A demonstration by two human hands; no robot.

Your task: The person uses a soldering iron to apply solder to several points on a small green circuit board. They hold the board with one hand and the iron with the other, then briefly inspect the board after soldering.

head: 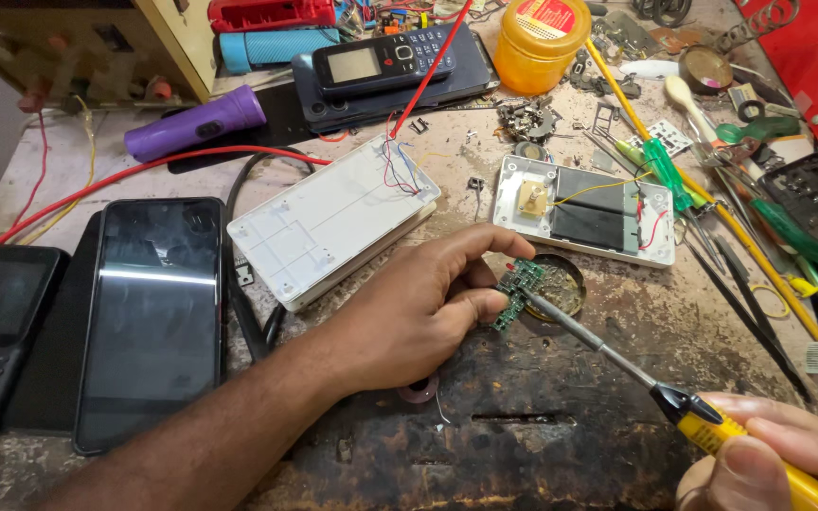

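The left hand (418, 308) pinches a small green circuit board (518, 289) between thumb and fingers, just above the worn surface (542, 445), beside a small round tin (560, 284); the fingers hide part of the board. The right hand (778, 464) is cut off by the frame's lower edge; it is closed around the yellow handle of a soldering iron (617, 355), whose tip touches the board. Behind lie a white plastic case (324, 222) and an open white device (584, 208) with wires.
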